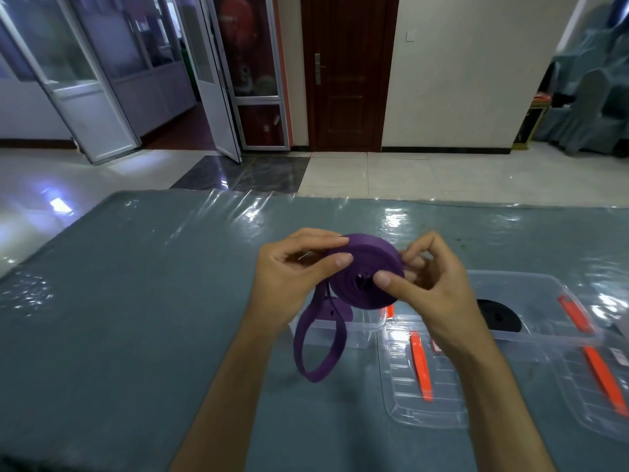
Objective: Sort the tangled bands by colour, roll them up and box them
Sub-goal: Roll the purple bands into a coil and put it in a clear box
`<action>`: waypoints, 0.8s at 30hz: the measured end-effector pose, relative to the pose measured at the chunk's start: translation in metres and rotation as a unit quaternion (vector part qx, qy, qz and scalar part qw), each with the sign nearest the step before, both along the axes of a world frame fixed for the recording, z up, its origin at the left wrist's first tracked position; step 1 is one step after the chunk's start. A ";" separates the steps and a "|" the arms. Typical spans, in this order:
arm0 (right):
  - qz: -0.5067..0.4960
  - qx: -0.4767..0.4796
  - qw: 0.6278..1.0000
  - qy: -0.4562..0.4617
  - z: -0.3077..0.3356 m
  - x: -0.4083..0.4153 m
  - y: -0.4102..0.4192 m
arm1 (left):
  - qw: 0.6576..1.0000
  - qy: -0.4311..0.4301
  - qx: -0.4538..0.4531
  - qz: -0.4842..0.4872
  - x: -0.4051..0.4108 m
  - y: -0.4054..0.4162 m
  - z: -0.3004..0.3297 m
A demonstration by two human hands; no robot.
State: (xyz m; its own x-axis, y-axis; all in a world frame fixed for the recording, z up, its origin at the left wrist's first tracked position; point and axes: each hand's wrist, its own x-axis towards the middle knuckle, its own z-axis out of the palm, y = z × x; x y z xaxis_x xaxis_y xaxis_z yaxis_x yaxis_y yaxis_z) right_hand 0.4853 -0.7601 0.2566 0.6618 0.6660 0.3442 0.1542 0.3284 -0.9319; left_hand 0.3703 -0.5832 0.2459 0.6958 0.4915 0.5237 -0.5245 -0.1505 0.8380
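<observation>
A purple band (pixel 366 267), mostly wound into a flat coil, is held in the air above the table between both hands. My left hand (pixel 292 277) grips the coil's left edge with thumb and fingers. My right hand (pixel 432 284) pinches the right side, thumb pressed on the coil's face. A loose loop of the purple band hangs below the coil, down to the table. A rolled black band (pixel 498 315) lies inside a clear plastic box (pixel 531 284) on the right. Another clear box (pixel 354 327) stands under the coil, partly hidden by it.
The table (pixel 153 301) has a grey-blue cloth under shiny clear film. Two clear lids with orange clips (pixel 422 366) (pixel 602 379) lie at the near right. A tiled floor, a brown door and glass doors are beyond the table's far edge.
</observation>
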 end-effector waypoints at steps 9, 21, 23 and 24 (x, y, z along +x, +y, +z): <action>-0.029 0.008 0.999 -0.025 -0.004 0.003 -0.002 | 0.998 0.065 0.006 -0.025 0.007 -0.002 0.000; 0.011 -0.019 1.000 0.022 -0.005 0.023 -0.002 | 0.997 0.073 0.005 0.000 0.018 0.001 -0.006; 0.048 -0.039 0.997 0.041 -0.007 0.028 -0.003 | 0.997 0.069 -0.023 0.025 0.021 -0.002 -0.010; 0.048 -0.032 0.997 0.045 -0.008 0.028 -0.002 | 0.996 0.074 -0.041 0.021 0.022 -0.002 -0.012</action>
State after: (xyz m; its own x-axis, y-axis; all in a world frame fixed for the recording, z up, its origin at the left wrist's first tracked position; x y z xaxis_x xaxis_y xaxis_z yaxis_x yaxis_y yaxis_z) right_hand 0.5131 -0.7618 0.2481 0.6202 0.7464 0.2414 0.0390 0.2779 -0.9598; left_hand 0.3924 -0.5852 0.2334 0.7405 0.5584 0.3739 -0.3893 -0.0971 0.9160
